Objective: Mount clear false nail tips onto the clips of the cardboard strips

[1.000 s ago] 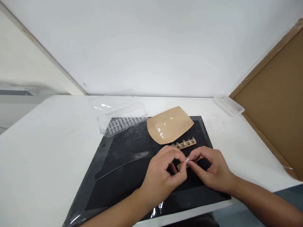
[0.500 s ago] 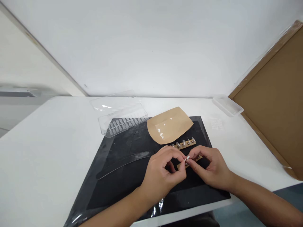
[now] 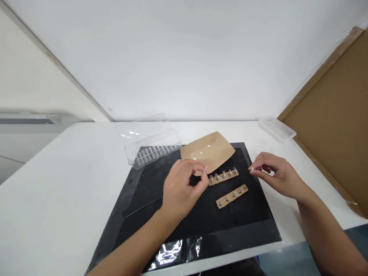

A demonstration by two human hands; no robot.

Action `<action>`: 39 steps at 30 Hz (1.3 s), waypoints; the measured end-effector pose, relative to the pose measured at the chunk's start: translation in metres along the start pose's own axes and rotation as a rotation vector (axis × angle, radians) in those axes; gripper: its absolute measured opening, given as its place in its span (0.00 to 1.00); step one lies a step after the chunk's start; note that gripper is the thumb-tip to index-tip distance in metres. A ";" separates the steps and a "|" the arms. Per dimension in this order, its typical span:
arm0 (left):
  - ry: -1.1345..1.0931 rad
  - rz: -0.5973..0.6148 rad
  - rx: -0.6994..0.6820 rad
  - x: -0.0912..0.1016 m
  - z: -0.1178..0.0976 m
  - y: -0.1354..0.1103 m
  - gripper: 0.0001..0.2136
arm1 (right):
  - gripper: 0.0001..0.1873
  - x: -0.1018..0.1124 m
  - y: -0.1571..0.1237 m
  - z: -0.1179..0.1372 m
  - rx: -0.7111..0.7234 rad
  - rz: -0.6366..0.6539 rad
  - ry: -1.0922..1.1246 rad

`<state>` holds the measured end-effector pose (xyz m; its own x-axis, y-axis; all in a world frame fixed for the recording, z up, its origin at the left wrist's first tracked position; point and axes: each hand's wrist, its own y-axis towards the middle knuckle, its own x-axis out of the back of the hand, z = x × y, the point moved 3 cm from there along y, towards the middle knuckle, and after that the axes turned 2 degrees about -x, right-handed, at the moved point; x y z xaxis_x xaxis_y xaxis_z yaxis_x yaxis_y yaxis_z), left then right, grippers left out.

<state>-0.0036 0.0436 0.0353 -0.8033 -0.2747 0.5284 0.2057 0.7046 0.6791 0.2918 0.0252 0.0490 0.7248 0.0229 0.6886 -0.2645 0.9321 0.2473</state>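
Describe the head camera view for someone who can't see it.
The left hand and right hand each pinch a tiny white piece above a black mat, near two tan studded strips and a kraft paper tray.

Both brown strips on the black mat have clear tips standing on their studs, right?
Not quite. The head view shows clear tips only on the upper brown strip; the lower brown strip has bare studs. Both strips do lie on the black mat.

Mat [image 3: 230, 230] on table [image 3: 51, 184], 2 stud strips [image 3: 231, 196] on it, one behind other (both right of mid). Paper tray [image 3: 211, 150] behind them; nail-tip box [image 3: 152, 152] back L, plastic tray [image 3: 276, 129] back R.
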 end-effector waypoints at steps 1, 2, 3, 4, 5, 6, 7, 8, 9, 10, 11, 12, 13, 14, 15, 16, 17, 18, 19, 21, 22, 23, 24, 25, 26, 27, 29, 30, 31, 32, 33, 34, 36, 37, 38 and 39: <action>0.067 0.035 -0.012 0.001 0.006 0.006 0.04 | 0.07 0.001 0.001 -0.004 -0.015 0.044 0.006; 0.126 0.089 -0.018 0.001 0.011 0.013 0.04 | 0.07 0.001 0.001 -0.006 -0.030 0.088 0.010; 0.172 0.141 -0.009 0.000 0.017 0.020 0.04 | 0.08 0.000 0.001 -0.008 -0.043 0.129 0.015; 0.200 0.207 0.004 -0.001 0.023 0.028 0.05 | 0.08 -0.002 0.001 -0.009 -0.055 0.170 0.019; 0.225 0.264 -0.006 -0.003 0.027 0.035 0.07 | 0.08 -0.003 0.001 -0.010 -0.062 0.212 0.022; 0.266 0.327 -0.014 -0.006 0.031 0.042 0.08 | 0.08 -0.005 0.000 -0.010 -0.064 0.250 0.025; 0.298 0.379 -0.014 -0.009 0.035 0.048 0.09 | 0.09 -0.007 -0.001 -0.010 -0.065 0.283 0.029; 0.315 0.437 -0.007 -0.012 0.039 0.054 0.09 | 0.09 -0.008 -0.001 -0.010 -0.066 0.307 0.031; 0.330 0.491 -0.003 -0.016 0.042 0.057 0.09 | 0.08 -0.010 -0.001 -0.010 -0.067 0.322 0.029; 0.348 0.524 0.001 -0.019 0.044 0.060 0.09 | 0.08 -0.011 -0.001 -0.010 -0.070 0.323 0.017; 0.362 0.540 0.004 -0.021 0.046 0.062 0.09 | 0.08 -0.012 -0.001 -0.010 -0.074 0.316 0.000; 0.373 0.537 0.005 -0.021 0.047 0.063 0.09 | 0.07 -0.013 0.000 -0.010 -0.080 0.308 -0.020; 0.374 0.516 0.002 -0.020 0.046 0.063 0.09 | 0.07 -0.014 0.000 -0.010 -0.086 0.304 -0.037; 0.362 0.485 -0.005 -0.017 0.044 0.061 0.09 | 0.07 -0.015 0.001 -0.010 -0.090 0.301 -0.047; 0.330 0.456 -0.018 -0.012 0.041 0.058 0.09 | 0.06 -0.016 0.001 -0.010 -0.093 0.303 -0.048; 0.285 0.427 -0.044 -0.007 0.036 0.054 0.10 | 0.06 -0.017 0.001 -0.010 -0.094 0.310 -0.040; 0.228 0.413 -0.075 -0.002 0.031 0.049 0.09 | 0.06 -0.017 0.001 -0.010 -0.094 0.321 -0.030; 0.161 0.425 -0.110 0.002 0.025 0.043 0.09 | 0.06 -0.018 0.001 -0.010 -0.092 0.331 -0.022; 0.075 0.461 -0.155 0.005 0.019 0.036 0.07 | 0.06 -0.019 0.001 -0.011 -0.089 0.342 -0.019; -0.084 0.555 -0.244 0.008 0.007 0.021 0.05 | 0.05 -0.020 0.001 -0.012 -0.079 0.361 -0.025; -0.143 0.601 -0.286 0.007 0.002 0.013 0.04 | 0.05 -0.020 0.001 -0.012 -0.072 0.366 -0.035; -0.191 0.622 -0.321 0.006 -0.002 0.007 0.04 | 0.05 -0.020 0.001 -0.013 -0.063 0.369 -0.047; -0.214 0.639 -0.339 0.004 -0.004 0.001 0.06 | 0.05 -0.019 0.001 -0.012 -0.054 0.370 -0.058; -0.226 0.644 -0.360 0.001 -0.006 -0.005 0.07 | 0.05 -0.019 0.000 -0.012 -0.045 0.374 -0.066; -0.223 0.640 -0.378 -0.002 -0.007 -0.009 0.08 | 0.05 -0.019 0.000 -0.011 -0.035 0.378 -0.069; -0.213 0.642 -0.392 -0.005 -0.008 -0.013 0.10 | 0.05 -0.018 -0.001 -0.010 -0.027 0.386 -0.066; -0.186 0.640 -0.397 -0.011 -0.009 -0.019 0.12 | 0.05 -0.018 -0.002 -0.008 -0.020 0.407 -0.051; -0.170 0.639 -0.389 -0.014 -0.009 -0.021 0.13 | 0.05 -0.019 -0.003 -0.008 -0.022 0.421 -0.046; -0.154 0.635 -0.374 -0.016 -0.009 -0.023 0.14 | 0.05 -0.019 -0.004 -0.007 -0.027 0.440 -0.043; -0.138 0.631 -0.357 -0.018 -0.009 -0.025 0.14 | 0.05 -0.020 -0.004 -0.008 -0.034 0.458 -0.044; -0.122 0.622 -0.339 -0.019 -0.009 -0.026 0.14 | 0.05 -0.021 -0.005 -0.008 -0.041 0.476 -0.047; -0.110 0.608 -0.323 -0.021 -0.008 -0.028 0.14 | 0.05 -0.022 -0.006 -0.008 -0.049 0.491 -0.052; -0.091 0.580 -0.295 -0.023 -0.007 -0.032 0.15 | 0.06 -0.023 -0.006 -0.009 -0.059 0.504 -0.061; -0.080 0.570 -0.285 -0.024 -0.007 -0.034 0.15 | 0.06 -0.023 -0.006 -0.009 -0.062 0.502 -0.067; -0.070 0.565 -0.279 -0.026 -0.006 -0.035 0.16 | 0.06 -0.023 -0.006 -0.009 -0.062 0.496 -0.072; -0.057 0.567 -0.275 -0.027 -0.005 -0.037 0.17 | 0.06 -0.023 -0.006 -0.008 -0.062 0.492 -0.075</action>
<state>0.0133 0.0221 -0.0013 -0.5539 0.1329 0.8219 0.7385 0.5342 0.4113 0.2822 0.0224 0.0264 0.4758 0.4412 0.7609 -0.5236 0.8372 -0.1580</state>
